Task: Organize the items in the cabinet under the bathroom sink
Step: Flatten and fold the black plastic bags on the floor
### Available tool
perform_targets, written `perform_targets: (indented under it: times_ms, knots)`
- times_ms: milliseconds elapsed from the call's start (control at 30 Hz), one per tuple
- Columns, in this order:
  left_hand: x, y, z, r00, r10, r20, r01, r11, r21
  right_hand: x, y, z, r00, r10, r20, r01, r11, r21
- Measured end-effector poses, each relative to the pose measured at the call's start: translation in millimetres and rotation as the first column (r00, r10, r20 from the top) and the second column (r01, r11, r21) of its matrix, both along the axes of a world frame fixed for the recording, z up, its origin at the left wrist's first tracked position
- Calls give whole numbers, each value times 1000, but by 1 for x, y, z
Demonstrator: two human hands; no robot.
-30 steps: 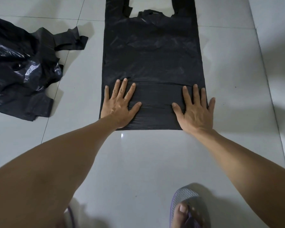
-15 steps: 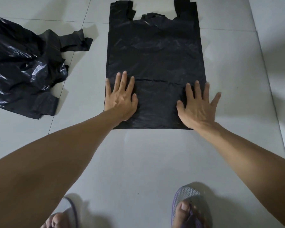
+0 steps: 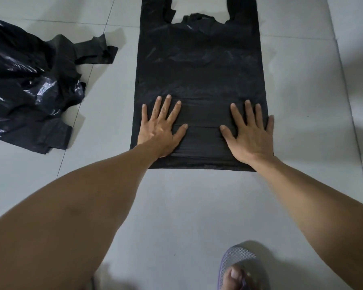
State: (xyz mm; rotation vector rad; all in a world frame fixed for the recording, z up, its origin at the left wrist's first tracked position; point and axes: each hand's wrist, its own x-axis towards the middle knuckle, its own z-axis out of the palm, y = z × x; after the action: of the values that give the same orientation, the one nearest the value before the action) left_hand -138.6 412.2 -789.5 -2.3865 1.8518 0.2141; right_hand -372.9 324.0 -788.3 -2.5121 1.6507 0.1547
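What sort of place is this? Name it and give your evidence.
Probably a tiled floor indoors at home, maybe a bathroom. Pale floor tiles with grout lines, a flattened black plastic bag, and a slipper suggest it.

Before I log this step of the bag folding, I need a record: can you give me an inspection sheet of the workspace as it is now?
Surface: pale tiled floor, glossy, with grout lines showing.
Job's things: flat black bag spread out on the floor, handles at the far end, near edge toward the person.
Clutter: crumpled black bag heaped to the left, apart from the flat one.
Grippers: left hand and right hand press flat on the near part of the flat bag, fingers straight and spread.
Cables: nothing seen.
Surroundings: purple sandal with toes in it at the bottom edge; a blurred shape at bottom left cannot be told.
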Motion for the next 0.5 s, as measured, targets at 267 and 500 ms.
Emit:
perform_targets:
  times_ms: [267, 500]
  knots:
    - [40, 17, 1, 997, 80, 6, -80, 997, 17, -27, 1, 5, 997, -66, -44, 67, 997, 22]
    - [23, 4, 19, 999, 42, 20, -41, 997, -68, -4, -6, 26, 998, -13, -61, 12, 1000, -27]
